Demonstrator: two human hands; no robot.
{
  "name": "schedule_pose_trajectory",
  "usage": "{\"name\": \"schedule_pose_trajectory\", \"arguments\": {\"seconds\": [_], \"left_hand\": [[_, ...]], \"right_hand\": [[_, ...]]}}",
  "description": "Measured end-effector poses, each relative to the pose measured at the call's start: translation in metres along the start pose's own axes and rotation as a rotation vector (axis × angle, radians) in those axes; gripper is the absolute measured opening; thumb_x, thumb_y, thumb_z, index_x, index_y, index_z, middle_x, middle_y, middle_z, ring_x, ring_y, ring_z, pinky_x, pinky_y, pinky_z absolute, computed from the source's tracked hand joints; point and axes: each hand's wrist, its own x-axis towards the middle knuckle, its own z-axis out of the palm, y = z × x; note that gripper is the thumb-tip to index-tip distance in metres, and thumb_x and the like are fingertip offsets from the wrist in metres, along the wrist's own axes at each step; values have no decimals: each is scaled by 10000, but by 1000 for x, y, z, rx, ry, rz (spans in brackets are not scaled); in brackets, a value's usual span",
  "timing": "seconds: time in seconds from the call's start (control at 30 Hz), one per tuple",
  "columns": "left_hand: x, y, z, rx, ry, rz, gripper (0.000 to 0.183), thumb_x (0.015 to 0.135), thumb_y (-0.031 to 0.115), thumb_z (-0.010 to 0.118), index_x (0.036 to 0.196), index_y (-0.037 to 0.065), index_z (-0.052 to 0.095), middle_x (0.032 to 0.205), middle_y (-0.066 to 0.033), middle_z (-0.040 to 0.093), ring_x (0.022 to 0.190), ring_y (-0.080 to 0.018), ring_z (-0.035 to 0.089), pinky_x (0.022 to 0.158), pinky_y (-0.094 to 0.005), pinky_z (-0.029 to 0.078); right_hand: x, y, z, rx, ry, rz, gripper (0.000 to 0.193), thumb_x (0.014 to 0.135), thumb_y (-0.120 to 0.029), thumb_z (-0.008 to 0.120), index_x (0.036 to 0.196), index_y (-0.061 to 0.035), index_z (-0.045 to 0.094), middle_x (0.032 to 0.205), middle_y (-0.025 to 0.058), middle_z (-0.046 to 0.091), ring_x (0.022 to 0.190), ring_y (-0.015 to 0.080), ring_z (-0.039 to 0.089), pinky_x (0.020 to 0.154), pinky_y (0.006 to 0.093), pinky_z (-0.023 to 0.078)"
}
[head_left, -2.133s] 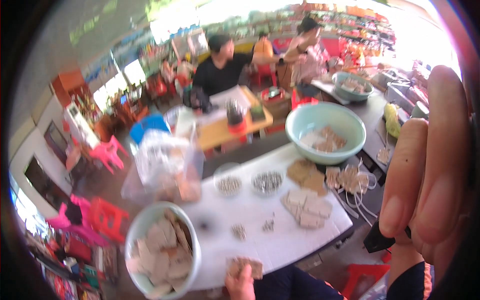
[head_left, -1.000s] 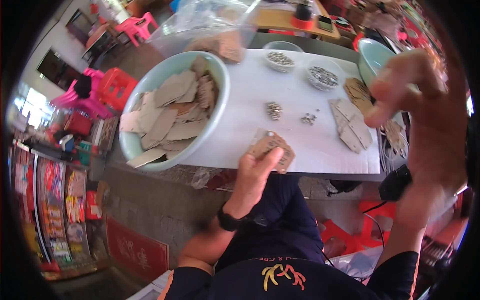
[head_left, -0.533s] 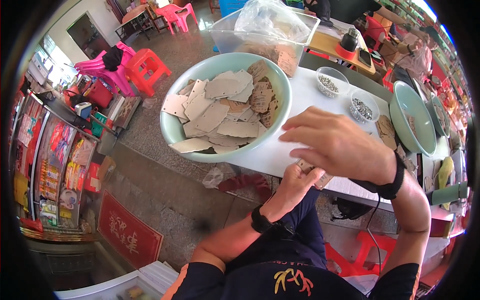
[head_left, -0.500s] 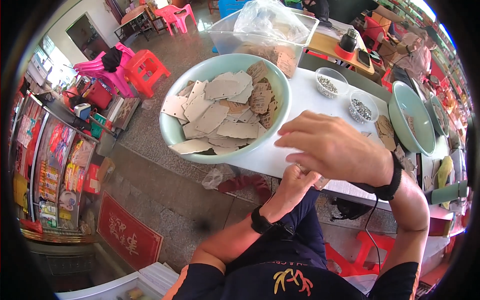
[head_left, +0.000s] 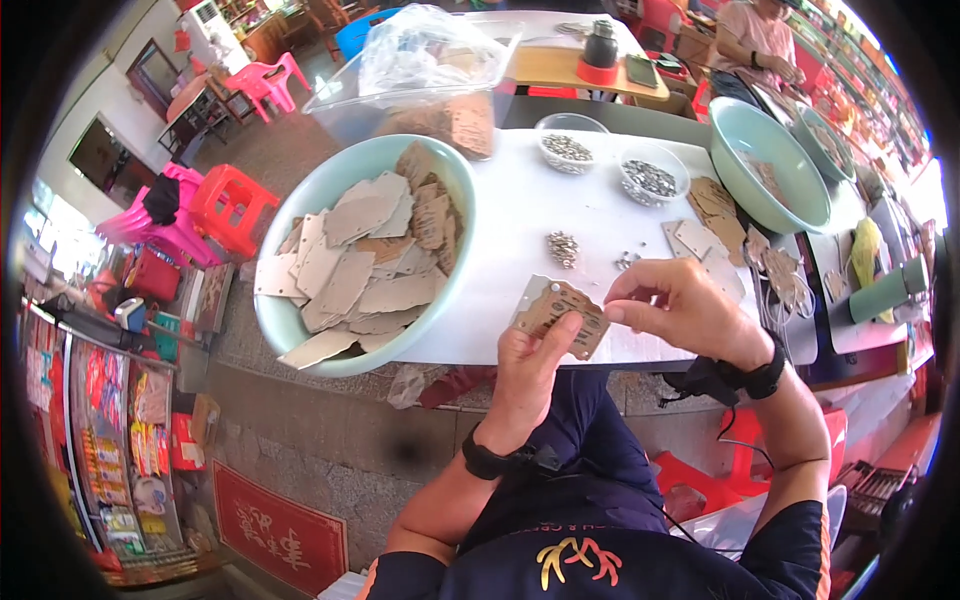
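- Left hand (head_left: 530, 365) pinches a brown cardboard tag (head_left: 560, 315) from below, thumb on its face, propping it over the worktop (head_left: 520, 215) edge within reach of the other hand.
- Right hand (head_left: 685, 310), just right of the tag, fingertips closed, perhaps on something tiny; too small to tell.
- Pale green bowl (head_left: 300, 335) of spare tags sits left of the tag.
- Small metal pieces (head_left: 563, 247) lie beyond the tag; kind unclear.

A brown cardboard tag (head_left: 560, 315), six-sided with dark print on its face, is held flat and slightly tilted over the near edge of the white bench (head_left: 520, 230). It is pinched at its 7 o'clock corner, and its 3 o'clock edge is touched.
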Motion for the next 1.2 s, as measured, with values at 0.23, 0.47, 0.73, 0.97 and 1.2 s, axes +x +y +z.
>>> {"name": "schedule_pose_trajectory", "arguments": {"seconds": [0.23,0.47,0.73,0.97,1.2], "left_hand": [[1,-8,2,72,-29,-71,235,951,59,572,1184,34,590,1092,-38,635,1005,-111,600,893,-295,485],[9,-4,-5,95,-62,-94,268,936,50,572,1204,52,576,1101,-32,625,1026,-128,593,921,-325,479],[13,-8,-6,32,-23,-91,275,945,21,569,1219,5,561,1118,-62,617,1019,-127,589,910,-309,479],[14,-9,0,63,-1,-59,264,948,52,581,1206,-7,573,1106,-57,620,1012,-111,590,886,-294,481],[12,-10,1,227,-10,-24,255,951,107,603,1179,-9,599,1034,-34,647,929,-79,595,819,-251,482]], "right_hand": [[-14,28,16,143,102,54,188,880,-161,671,858,24,646,699,118,650,612,173,601,591,308,479],[-18,55,7,65,119,-39,168,863,-160,667,875,7,656,734,160,653,653,264,643,621,353,507],[7,89,-38,-489,331,-28,118,823,-137,606,848,-29,646,810,166,652,786,365,631,685,439,494],[34,99,-35,-657,241,59,142,848,-150,608,910,-29,648,838,140,671,790,336,645,691,401,501],[46,117,-32,-708,252,-21,142,856,-166,586,888,-58,672,816,140,674,780,337,644,687,421,504]]}}
